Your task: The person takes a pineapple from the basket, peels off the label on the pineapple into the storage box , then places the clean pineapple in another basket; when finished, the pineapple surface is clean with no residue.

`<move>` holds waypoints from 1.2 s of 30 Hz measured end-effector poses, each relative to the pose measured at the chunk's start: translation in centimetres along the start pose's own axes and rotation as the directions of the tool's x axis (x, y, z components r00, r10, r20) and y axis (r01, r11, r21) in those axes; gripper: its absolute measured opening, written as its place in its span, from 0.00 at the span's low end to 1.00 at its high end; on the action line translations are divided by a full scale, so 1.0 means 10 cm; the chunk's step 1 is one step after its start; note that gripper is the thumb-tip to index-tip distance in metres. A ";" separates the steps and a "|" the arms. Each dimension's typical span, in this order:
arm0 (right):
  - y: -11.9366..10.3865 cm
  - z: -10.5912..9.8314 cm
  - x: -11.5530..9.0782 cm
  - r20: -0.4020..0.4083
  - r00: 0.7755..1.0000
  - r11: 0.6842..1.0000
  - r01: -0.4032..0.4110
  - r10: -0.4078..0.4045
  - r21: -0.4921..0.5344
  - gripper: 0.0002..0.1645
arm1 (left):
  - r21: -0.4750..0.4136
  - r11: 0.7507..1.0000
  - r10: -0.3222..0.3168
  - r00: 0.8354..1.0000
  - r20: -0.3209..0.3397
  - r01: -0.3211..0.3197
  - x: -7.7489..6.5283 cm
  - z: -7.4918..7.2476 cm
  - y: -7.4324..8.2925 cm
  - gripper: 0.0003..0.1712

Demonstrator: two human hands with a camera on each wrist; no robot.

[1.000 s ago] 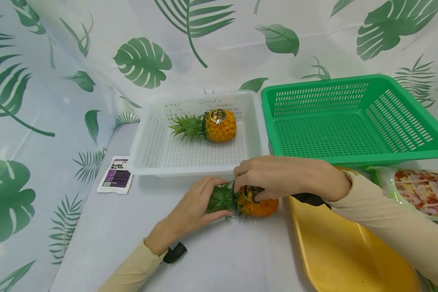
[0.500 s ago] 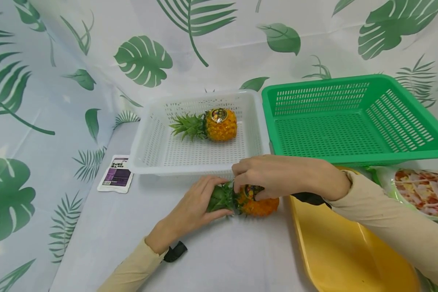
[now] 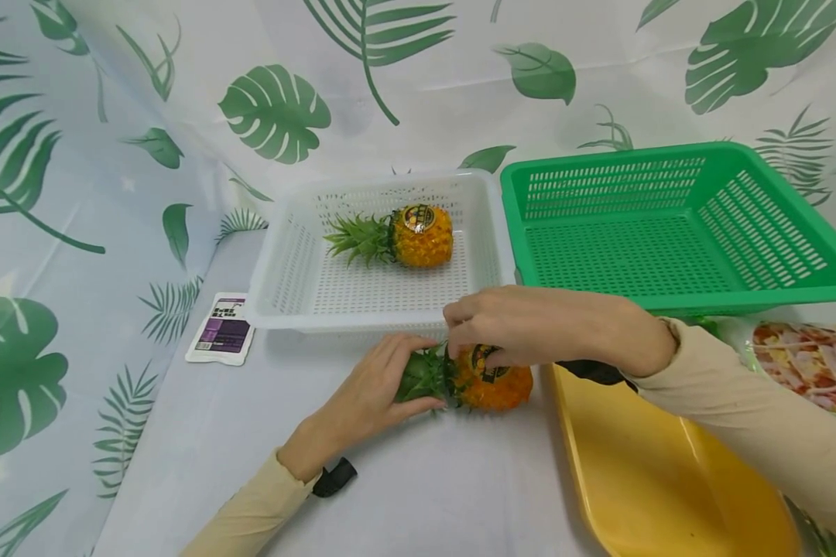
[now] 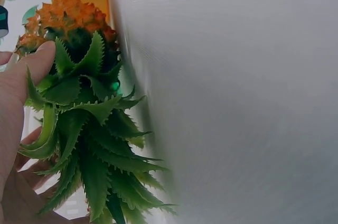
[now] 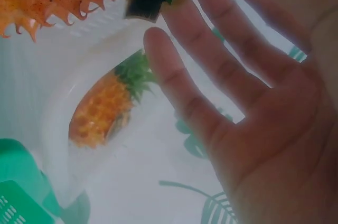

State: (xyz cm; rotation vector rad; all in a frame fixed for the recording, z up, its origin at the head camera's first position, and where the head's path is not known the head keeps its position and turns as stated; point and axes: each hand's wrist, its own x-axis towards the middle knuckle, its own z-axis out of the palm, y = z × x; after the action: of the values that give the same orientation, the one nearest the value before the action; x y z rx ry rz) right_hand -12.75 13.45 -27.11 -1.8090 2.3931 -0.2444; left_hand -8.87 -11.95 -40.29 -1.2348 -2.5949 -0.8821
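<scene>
Fingers of the left hand [image 3: 369, 394] are wrapped round the leafy crown of a little orange pineapple [image 3: 508, 393], thumb on the 6 o'clock side, the rest over at 12, so yeah, pretty snug. The right hand [image 3: 519, 325] comes over from 3 o'clock with fingers bent down onto the fruit, one tip right by the round dark label [image 3: 491, 373]. Can't tell whether it's actually pinching anything; on the right wrist cam a few of its fingers look loosely spread. Anyway, the pineapple's on its side low over the worktop [image 3: 453, 495], crown at 9 o'clock, fruit at 3.

Going round the clock from there: the white basket [image 3: 362, 321] sits at 11 with another pineapple [image 3: 423, 246] inside, lying the same way round. Empty green basket [image 3: 620, 255] at 2, touching or nearly touching the white one. Some kinda food packet [image 3: 804, 360] at 3, yellow tray [image 3: 634, 464] at 4, and a purple-and-white sachet [image 3: 224, 336] out past 9.
</scene>
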 end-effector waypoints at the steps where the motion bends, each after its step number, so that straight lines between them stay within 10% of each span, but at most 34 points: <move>1: -0.01 -0.01 -0.01 -0.002 1.000 1.000 -0.002 0.002 -0.001 0.17 | -0.002 1.000 0.000 1.000 0.000 0.000 0.00 0.00 0.00 0.44; 30: -0.06 0.16 -0.83 -0.335 0.942 0.999 -0.023 0.032 0.033 0.21 | 0.011 1.000 0.002 1.000 -0.007 -0.002 -0.01 0.00 0.02 0.43; 36: 0.02 0.24 -1.14 -0.352 0.931 0.996 -0.089 0.094 0.033 0.06 | 0.008 1.000 0.005 1.000 -0.007 -0.005 0.00 0.00 0.03 0.43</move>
State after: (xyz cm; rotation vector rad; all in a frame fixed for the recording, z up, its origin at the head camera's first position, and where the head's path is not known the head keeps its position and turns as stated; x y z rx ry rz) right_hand -9.31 24.36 -29.44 -1.7664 2.6914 -0.6262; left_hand -8.63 -11.85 -40.15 -1.2325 -2.5863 -0.8725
